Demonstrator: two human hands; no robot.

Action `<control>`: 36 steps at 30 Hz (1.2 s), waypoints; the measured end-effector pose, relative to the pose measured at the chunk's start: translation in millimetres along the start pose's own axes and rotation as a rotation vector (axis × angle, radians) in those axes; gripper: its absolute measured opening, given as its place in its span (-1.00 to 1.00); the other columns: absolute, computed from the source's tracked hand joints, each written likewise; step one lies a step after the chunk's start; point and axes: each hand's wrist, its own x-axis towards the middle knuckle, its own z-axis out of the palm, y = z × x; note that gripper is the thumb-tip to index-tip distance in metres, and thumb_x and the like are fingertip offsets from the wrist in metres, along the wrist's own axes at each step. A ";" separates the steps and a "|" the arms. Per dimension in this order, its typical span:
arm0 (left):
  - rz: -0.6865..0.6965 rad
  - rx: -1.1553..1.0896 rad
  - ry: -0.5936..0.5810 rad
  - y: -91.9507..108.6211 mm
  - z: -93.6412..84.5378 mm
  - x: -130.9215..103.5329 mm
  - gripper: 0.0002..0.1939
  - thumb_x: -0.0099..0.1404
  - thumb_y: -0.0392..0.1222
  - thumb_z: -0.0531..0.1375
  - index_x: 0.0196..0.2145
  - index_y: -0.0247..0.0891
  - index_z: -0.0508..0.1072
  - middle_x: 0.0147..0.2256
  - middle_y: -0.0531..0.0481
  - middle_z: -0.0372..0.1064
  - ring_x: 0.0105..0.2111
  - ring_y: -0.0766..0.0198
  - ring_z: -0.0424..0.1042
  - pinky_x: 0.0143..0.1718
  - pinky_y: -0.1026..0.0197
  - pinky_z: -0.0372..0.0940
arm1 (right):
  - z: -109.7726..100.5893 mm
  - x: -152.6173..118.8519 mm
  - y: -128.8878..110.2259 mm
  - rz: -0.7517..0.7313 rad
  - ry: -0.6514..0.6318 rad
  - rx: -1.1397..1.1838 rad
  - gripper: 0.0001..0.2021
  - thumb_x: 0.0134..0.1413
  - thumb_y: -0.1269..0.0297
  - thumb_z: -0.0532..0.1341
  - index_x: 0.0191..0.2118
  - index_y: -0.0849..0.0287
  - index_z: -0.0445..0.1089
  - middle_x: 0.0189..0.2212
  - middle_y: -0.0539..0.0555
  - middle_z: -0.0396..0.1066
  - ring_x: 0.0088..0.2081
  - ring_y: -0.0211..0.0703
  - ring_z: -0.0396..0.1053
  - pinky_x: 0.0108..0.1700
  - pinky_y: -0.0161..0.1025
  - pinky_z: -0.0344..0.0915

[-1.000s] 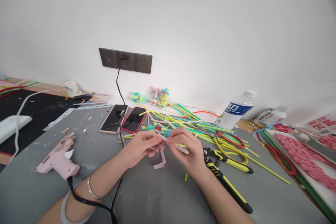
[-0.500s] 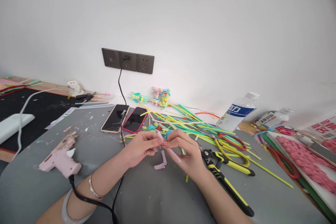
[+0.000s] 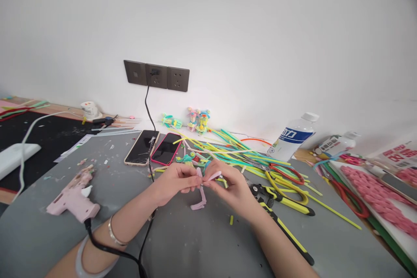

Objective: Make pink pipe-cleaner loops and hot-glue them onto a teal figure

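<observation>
Head view: left hand (image 3: pixel 179 181) and right hand (image 3: pixel 230 184) meet mid-view, fingertips of both pinched on pale pink pipe cleaner (image 3: pixel 214 176) above gray tabletop (image 3: pixel 185 247). Bent pink piece (image 3: pixel 197 206) lies just below. Wire stripper (image 3: pixel 287 232) beside right forearm; pink glue gun (image 3: pixel 74 200) left of left forearm.

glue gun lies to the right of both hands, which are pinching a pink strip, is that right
Wrong side: in the head view, the glue gun lies to the left of the left hand and right hand, which are pinching a pink strip.
</observation>
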 end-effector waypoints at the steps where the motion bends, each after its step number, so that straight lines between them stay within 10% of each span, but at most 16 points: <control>1: -0.013 0.020 -0.030 -0.1 -1.0 -0.2 -0.62 0.07 0.05 0.44 -0.49 -0.38 0.54 -0.59 0.07 0.26 -0.58 0.46 0.14 -0.57 0.33 -0.06 | -1.8 -0.1 -0.2 0.035 -0.028 0.045 -0.92 0.24 0.30 0.27 -0.32 0.10 0.42 -0.42 0.04 0.40 -0.34 -0.13 0.34 -0.27 -0.19 0.28; 18: -0.026 0.229 -0.355 0.9 -6.9 -5.1 -0.84 0.19 -0.14 0.38 -0.37 -0.30 0.63 -0.46 0.03 0.45 -0.45 0.35 0.32 -0.37 0.31 0.17 | -7.5 -3.2 1.3 0.413 -0.296 0.619 -0.84 0.13 0.30 0.38 -0.22 0.21 0.44 -0.36 0.03 0.42 -0.35 -0.25 0.40 -0.24 -0.27 0.34; 36: 0.024 0.381 -0.114 3.0 4.0 -7.0 -0.69 0.31 0.02 0.24 -0.37 -0.32 0.52 -0.41 -0.06 0.52 -0.46 0.34 0.37 -0.49 0.35 0.19 | -2.6 2.6 5.9 0.438 -0.089 0.510 -0.77 0.10 0.15 0.39 -0.36 0.21 0.45 -0.45 -0.02 0.39 -0.44 -0.27 0.33 -0.35 -0.30 0.29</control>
